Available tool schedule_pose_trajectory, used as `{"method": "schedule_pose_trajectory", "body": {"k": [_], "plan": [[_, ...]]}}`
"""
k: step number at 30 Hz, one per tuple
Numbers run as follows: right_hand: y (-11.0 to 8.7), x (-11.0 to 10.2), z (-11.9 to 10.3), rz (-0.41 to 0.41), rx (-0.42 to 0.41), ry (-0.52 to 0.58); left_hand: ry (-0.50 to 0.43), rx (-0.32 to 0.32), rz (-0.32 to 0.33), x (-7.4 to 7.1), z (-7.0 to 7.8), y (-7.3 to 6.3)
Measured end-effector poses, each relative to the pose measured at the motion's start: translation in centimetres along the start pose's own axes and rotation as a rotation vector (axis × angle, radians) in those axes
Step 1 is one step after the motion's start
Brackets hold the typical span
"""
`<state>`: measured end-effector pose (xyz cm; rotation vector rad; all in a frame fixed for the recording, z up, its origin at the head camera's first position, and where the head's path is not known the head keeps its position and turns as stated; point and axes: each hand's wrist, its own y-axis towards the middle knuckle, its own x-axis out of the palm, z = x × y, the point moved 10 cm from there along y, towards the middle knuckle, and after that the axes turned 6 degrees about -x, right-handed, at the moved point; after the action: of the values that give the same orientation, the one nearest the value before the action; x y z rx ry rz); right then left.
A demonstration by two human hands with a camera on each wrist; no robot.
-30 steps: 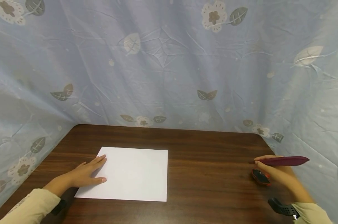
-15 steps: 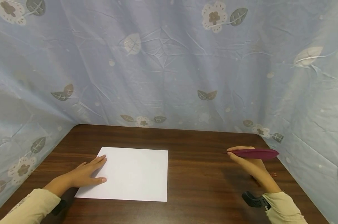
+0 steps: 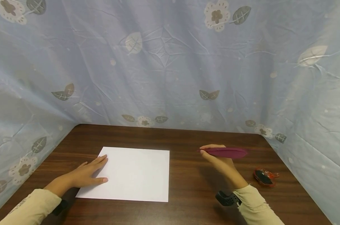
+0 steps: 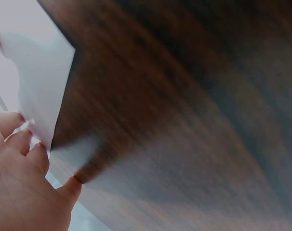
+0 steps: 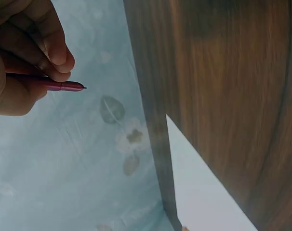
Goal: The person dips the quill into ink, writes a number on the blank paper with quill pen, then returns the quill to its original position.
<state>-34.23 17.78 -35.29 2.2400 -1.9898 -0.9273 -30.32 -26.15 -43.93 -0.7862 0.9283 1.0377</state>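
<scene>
A white sheet of paper (image 3: 139, 175) lies on the table, left of the middle in the head view. My left hand (image 3: 85, 175) rests on its left edge, fingers spread and straight. Over the table to the right of the paper, my right hand (image 3: 221, 162) pinches a maroon feather pen (image 3: 229, 152) between thumb and fingers. The feather points right and the writing end points left. In the right wrist view the pen's dark tip sticks out past the fingertips, apart from the paper. No marks show on the sheet.
A small reddish see-through dish (image 3: 265, 177) with a dark middle sits on the brown wooden table (image 3: 186, 187), right of my right hand. A pale blue cloth (image 3: 170, 78) with leaves and flowers hangs behind the table and along both sides.
My right hand has moved left with the feather pen, away from the dish, which it partly covered before and which now shows whole. The left hand and the paper have stayed in place.
</scene>
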Motion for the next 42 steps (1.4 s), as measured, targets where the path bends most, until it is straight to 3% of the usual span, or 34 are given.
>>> {"method": "schedule_pose_trajectory", "body": {"k": [14, 24, 37, 42], "plan": [[1.3, 5.4, -0.8, -0.024, -0.020, 0.124, -0.002, -0.007, -0.003, 0.0, 0.0, 0.2], [1.9, 9.6, -0.3, -0.067, 0.006, 0.119, -0.002, 0.003, 0.010, -0.1, -0.1, 0.1], [1.5, 13.1, 0.7, 0.031, -0.013, 0.148, -0.001, -0.005, 0.005, 0.0, -0.2, 0.1], [1.3, 13.8, 1.3, 0.041, 0.018, 0.076, -0.002, -0.006, 0.008, 0.0, -0.1, 0.1]]}}
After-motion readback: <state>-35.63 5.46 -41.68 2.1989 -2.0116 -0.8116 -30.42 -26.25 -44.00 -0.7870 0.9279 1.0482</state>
